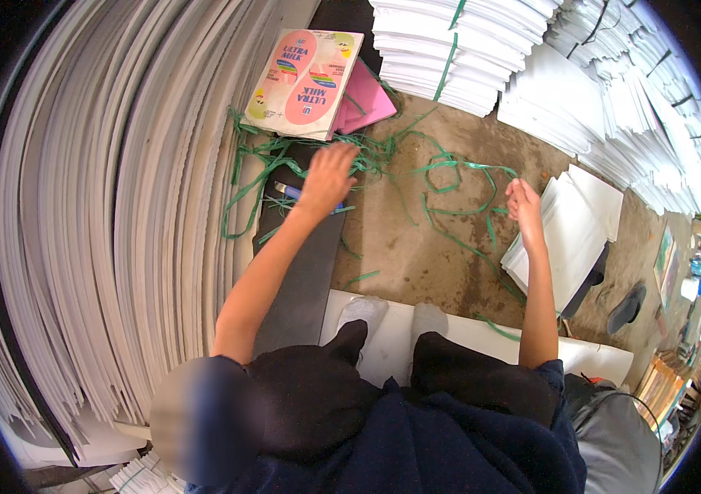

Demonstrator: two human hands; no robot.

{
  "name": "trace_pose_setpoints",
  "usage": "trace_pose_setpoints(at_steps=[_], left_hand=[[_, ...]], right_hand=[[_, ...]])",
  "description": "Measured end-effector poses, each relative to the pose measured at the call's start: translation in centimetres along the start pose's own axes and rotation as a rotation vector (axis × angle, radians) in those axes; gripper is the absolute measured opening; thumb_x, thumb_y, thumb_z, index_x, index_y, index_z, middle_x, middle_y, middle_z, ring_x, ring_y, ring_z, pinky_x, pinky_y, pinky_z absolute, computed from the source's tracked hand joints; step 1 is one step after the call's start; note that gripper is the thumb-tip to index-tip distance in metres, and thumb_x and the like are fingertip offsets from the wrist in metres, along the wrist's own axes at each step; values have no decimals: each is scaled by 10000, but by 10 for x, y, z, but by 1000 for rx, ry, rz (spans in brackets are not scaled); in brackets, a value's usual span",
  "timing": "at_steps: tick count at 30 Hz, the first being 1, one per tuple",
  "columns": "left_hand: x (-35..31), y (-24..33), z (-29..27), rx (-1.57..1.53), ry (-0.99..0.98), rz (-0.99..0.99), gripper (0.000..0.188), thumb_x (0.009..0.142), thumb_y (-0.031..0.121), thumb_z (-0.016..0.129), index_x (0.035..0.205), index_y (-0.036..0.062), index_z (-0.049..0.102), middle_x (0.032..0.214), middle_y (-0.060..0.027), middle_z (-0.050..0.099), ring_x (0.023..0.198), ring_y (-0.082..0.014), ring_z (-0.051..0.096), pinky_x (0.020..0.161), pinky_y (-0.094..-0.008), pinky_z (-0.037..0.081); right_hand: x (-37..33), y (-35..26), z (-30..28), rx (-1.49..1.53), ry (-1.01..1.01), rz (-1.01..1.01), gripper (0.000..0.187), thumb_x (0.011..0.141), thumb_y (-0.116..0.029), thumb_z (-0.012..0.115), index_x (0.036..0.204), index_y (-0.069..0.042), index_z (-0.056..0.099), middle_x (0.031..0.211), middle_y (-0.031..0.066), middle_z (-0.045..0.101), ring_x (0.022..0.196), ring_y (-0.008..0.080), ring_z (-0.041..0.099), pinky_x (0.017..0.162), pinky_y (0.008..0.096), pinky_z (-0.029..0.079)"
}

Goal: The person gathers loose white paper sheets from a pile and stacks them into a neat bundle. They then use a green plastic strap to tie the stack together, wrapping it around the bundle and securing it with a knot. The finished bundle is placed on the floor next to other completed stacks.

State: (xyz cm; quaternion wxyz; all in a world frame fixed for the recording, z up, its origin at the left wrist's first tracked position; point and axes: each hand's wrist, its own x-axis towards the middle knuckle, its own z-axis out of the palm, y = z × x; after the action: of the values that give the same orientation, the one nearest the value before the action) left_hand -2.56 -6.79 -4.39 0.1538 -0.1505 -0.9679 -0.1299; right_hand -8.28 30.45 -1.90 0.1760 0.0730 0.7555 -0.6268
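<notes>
Above the stained brown floor (396,239), a green ribbon (482,168) is being held at one end by the right hand (525,210), whose fingers are being kept curled closed around it, while the rest is being left in loose loops on the floor. Farther left, the left hand (330,179) is being held over the near edge of a tangle of green strips (379,152), its fingers being reached forward in a loose bend; whether anything is being gripped by them cannot be told. Just beside that wrist, a blue cutter (290,192) is being partly covered by the forearm and is being borne by a dark grey strip (297,288). Beyond the tangle, pink sheets (369,100) are being partly overlapped by a stack of printed cards (305,82). Along the left side, the view is being filled by a tall bank of pale sheets (144,189). At the far side, white sheet stacks (457,58) are being bound by green bands. Near the right forearm, a leaning white bundle (569,239) is being partly hidden, and a dark sandal (627,309) is being shown beyond it. Nearest, a white board (548,342) is being rested upon by socked feet (363,313).
</notes>
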Motion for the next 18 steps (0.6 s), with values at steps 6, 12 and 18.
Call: trace_pose_setpoints(at_steps=[6, 12, 18], left_hand=[[-39, -27, 58, 186, -293, -255, 255, 745, 230, 575, 929, 76, 490, 905, -71, 491, 951, -232, 486, 827, -402, 393], [-61, -83, 29, 409, -285, -580, 136, 849, 173, 431, 880, 72, 517, 884, -110, 538, 705, -259, 606, 568, -365, 503], [-38, -73, -15, 648, -106, -639, 279, 737, 239, 606, 903, 25, 540, 940, -120, 546, 751, -295, 563, 640, -409, 455]], right_hand=[[-11, -9, -49, 211, 281, -70, 270, 890, -319, 428, 764, -82, 454, 515, -64, 267, 420, 28, 247, 387, 187, 194], [-17, 7, -97, 518, 554, -56, 227, 888, -269, 416, 735, -103, 441, 501, -56, 239, 406, 57, 215, 392, 209, 176], [-14, 5, -84, 352, 552, -24, 197, 871, -252, 435, 761, -92, 469, 544, -41, 331, 458, 50, 326, 391, 190, 234]])
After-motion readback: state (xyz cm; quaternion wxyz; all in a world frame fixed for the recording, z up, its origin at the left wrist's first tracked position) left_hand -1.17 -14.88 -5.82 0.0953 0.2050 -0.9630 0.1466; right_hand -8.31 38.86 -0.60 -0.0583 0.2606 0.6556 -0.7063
